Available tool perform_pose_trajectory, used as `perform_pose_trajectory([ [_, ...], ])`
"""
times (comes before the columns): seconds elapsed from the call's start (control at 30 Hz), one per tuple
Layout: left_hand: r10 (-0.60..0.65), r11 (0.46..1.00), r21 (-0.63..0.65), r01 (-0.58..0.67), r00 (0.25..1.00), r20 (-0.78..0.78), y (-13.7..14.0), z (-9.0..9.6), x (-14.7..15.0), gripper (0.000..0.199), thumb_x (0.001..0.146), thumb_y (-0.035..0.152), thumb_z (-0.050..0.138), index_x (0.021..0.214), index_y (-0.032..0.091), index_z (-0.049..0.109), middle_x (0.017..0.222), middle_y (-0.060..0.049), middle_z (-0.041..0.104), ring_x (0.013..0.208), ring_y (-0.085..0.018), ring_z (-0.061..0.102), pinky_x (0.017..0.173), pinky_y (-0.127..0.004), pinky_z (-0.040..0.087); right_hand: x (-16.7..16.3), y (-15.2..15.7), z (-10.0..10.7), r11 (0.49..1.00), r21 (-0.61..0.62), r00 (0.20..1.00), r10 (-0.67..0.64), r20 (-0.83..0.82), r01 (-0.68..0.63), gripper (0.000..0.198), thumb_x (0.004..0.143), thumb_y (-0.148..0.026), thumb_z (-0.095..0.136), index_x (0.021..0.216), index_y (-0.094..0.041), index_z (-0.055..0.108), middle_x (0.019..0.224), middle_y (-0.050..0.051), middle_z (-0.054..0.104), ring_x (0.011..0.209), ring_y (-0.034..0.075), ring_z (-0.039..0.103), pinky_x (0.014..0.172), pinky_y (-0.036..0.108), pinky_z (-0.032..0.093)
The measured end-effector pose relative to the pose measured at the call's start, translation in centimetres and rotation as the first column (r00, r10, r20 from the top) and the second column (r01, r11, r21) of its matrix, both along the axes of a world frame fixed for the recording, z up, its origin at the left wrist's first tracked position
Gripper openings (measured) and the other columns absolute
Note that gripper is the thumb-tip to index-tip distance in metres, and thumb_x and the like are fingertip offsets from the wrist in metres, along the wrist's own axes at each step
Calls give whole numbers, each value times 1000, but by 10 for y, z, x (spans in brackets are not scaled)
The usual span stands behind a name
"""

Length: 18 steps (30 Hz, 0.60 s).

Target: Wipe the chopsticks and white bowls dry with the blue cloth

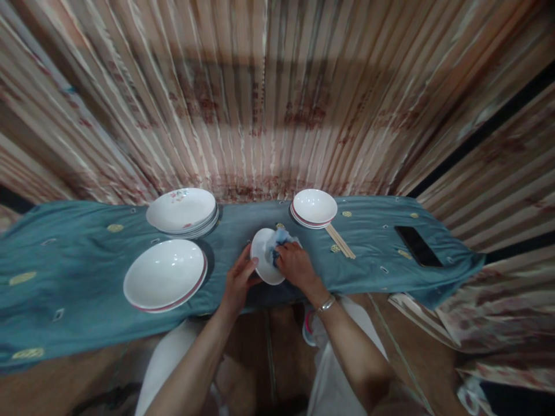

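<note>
My left hand grips a small white bowl by its left rim, thumb on the inner side. The bowl is tilted, its hollow facing me, above the front part of the table. In my right hand is a bunched light-blue cloth, pressed against the inside of the bowl at its right. My right fingers are closed round the cloth and partly hide it. The bowl's right edge is covered by the cloth and hand.
Large white bowls stand nested at front left, with stacked plates behind them. Smaller stacked bowls sit at back right beside chopsticks. A black phone lies farther right on the teal tablecloth. A pleated curtain hangs behind.
</note>
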<state>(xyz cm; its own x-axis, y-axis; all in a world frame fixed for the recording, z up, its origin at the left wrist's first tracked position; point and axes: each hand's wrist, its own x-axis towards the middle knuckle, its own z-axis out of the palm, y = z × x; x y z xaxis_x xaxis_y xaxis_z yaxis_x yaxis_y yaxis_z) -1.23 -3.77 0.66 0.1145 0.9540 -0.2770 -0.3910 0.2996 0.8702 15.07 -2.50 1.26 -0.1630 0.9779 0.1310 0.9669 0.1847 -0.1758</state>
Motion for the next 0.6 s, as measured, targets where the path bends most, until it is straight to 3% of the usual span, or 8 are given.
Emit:
perform_pose_trajectory([
  [0.17, 8, 1000, 3, -8, 1000, 8, 1, 2, 0, 74, 64, 38, 80, 132, 23, 56, 107, -8, 71, 93, -25, 66, 67, -31, 57, 7, -6, -4, 983, -126, 978, 109, -176, -132, 25, 82, -12, 53, 98, -16, 71, 95, 12, 71, 92, 24, 63, 86, 35, 47],
  [0.3, 9, 1000, -5, -9, 1000, 9, 2, 0, 0, 72, 63, 38, 80, 130, 22, 58, 107, -8, 71, 91, -25, 67, 66, -30, 57, 13, -7, -12, 955, -145, 892, 180, -416, -260, 32, 77, -9, 54, 101, -19, 72, 102, 8, 73, 96, 22, 65, 89, 35, 47],
  [0.43, -3, 1000, -2, 3, 1000, -8, 4, -3, 0, 72, 64, 40, 79, 130, 23, 57, 110, -9, 70, 95, -27, 66, 65, -31, 58, 13, -6, -12, 895, -222, 759, 172, -628, -387, 34, 74, -9, 55, 102, -19, 72, 94, 3, 74, 85, 19, 67, 81, 32, 50],
  [0.6, -12, 1000, -24, 13, 1000, 27, 4, -4, 2, 73, 63, 45, 79, 129, 21, 58, 118, -10, 68, 97, -27, 66, 67, -33, 59, 5, -5, -10, 854, -182, 474, 84, -876, -488, 25, 76, -19, 58, 99, -17, 69, 92, 1, 71, 84, 16, 65, 79, 29, 50],
])
